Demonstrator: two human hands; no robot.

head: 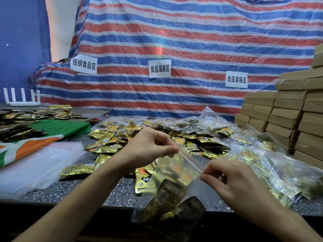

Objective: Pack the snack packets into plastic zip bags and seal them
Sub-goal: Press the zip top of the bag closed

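Sealing looks to be in hand: the left hand (150, 147) and right hand (232, 179) each pinch an end of the zip strip (188, 160) of a filled zip bag (167, 198), which hangs over the worktop's (113, 194) near edge. Next, the fingers (168, 151) likely must press along the strip.

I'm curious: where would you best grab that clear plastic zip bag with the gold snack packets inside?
Probably by the zip strip along the top of the clear plastic zip bag, pinched from above near both ends, as the left hand and right hand do. The strip is stretched straight between them, while the gold snack packets sag low, leaving the body bulgy.
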